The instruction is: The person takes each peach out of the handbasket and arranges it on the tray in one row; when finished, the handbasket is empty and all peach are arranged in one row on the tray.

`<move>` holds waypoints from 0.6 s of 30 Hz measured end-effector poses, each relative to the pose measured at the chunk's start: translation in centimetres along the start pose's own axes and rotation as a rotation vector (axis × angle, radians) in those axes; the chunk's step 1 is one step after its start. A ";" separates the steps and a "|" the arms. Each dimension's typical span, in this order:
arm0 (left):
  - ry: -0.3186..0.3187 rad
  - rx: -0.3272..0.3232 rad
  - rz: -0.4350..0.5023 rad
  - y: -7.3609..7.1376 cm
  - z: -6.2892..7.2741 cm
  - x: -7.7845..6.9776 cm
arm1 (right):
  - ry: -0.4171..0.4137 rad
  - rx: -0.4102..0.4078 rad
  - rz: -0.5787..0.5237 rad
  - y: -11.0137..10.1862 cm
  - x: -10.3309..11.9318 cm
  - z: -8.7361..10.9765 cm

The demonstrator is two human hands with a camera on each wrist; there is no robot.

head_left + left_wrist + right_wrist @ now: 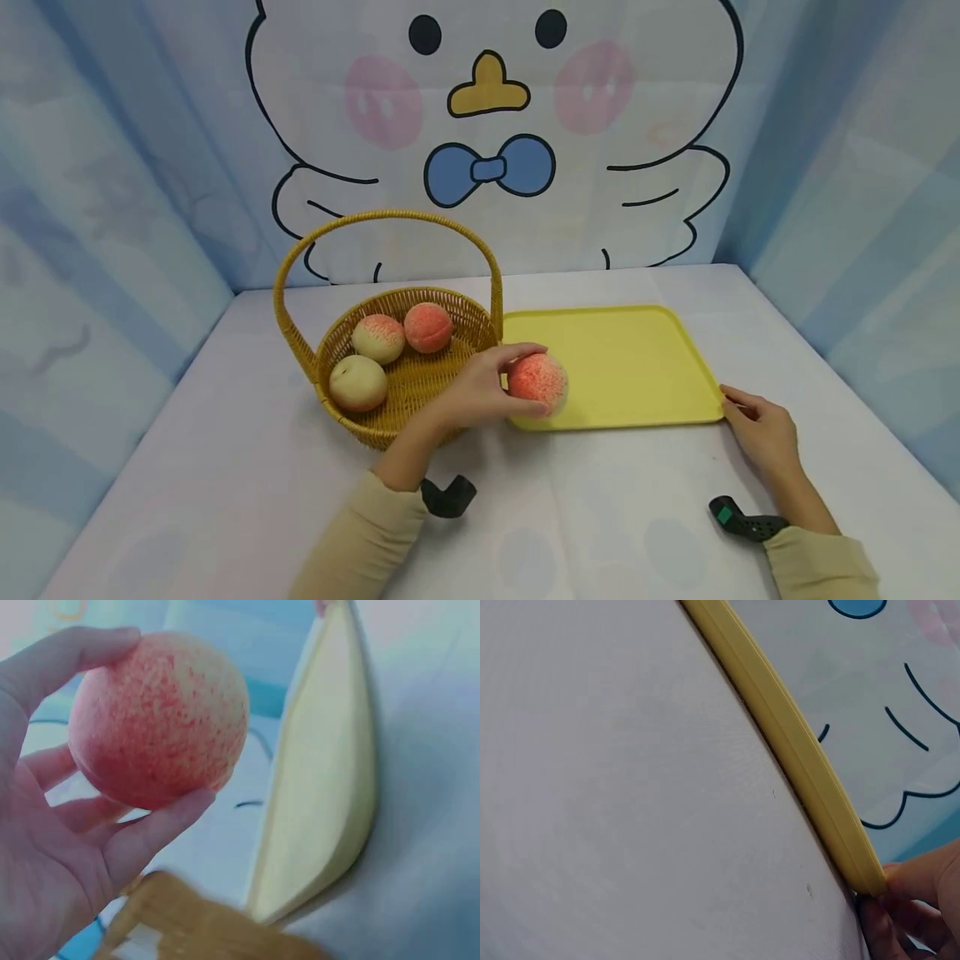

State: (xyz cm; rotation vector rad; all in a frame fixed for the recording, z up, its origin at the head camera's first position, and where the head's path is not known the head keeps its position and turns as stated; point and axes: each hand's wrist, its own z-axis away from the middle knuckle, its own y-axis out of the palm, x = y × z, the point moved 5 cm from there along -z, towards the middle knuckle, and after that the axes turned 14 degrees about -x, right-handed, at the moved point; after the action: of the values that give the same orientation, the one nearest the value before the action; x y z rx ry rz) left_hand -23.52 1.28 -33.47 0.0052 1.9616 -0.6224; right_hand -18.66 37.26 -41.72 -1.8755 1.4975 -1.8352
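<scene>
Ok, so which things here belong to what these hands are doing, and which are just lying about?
Seemingly in the job:
peach in the left hand
three peaches in the wicker basket
yellow tray, its corner held by the right hand

Just around:
cartoon backdrop
white table cover
two black wrist devices

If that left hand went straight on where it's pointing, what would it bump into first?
Probably the yellow tray, just ahead of the left hand and the peach it holds; its height is unclear, so it might pass over instead.
</scene>
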 end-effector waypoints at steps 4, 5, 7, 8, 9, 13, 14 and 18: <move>-0.013 -0.026 0.002 2.1 -0.6 0.3 | 0.011 -0.003 -0.011 0.0 -0.1 0.1; -0.022 -0.036 0.003 2.5 -0.6 0.5 | 0.010 -0.005 -0.011 0.0 0.0 0.0; -0.063 -0.066 0.024 3.2 -0.8 0.9 | 0.011 -0.008 -0.013 0.1 0.0 0.0; -0.087 -0.085 0.038 3.5 -0.9 1.1 | 0.009 -0.010 -0.012 0.1 0.0 0.0; -0.113 -0.105 0.055 3.7 -0.9 1.4 | 0.014 -0.009 -0.011 0.1 0.0 0.0; -0.192 -0.200 0.094 4.6 -1.2 2.5 | 0.029 -0.001 -0.009 0.1 -0.1 0.0; -0.205 -0.221 0.089 4.8 -1.2 2.7 | 0.033 0.001 -0.009 0.1 -0.2 0.0; -0.227 -0.273 0.024 5.3 -1.3 3.4 | 0.042 0.001 -0.013 0.1 -0.2 0.0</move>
State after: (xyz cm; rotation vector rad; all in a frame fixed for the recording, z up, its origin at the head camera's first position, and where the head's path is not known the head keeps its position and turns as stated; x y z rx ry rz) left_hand -24.72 5.51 -38.14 -0.2024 1.8075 -0.3197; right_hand -18.67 37.34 -41.99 -1.8628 1.5007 -1.8916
